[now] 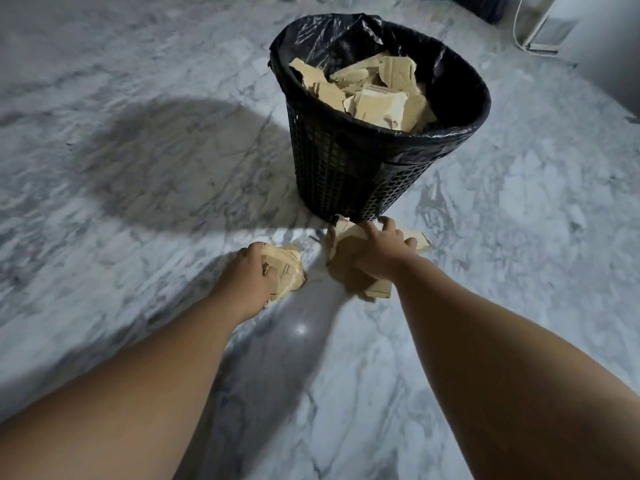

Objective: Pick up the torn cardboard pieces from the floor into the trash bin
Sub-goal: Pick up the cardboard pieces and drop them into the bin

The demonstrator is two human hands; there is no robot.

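A black mesh trash bin with a black plastic liner stands on the marble floor and holds several torn tan cardboard pieces. My left hand grips a bunch of cardboard pieces low over the floor, left of the bin's foot. My right hand closes round a larger bunch of cardboard pieces right at the bin's base; its fingers curl over them and part of the bunch is hidden beneath the hand.
Grey-white marble floor stretches all round, with a dark shadow left of the bin. A white appliance or furniture piece stands at the far right corner, and a dark object sits at the top edge.
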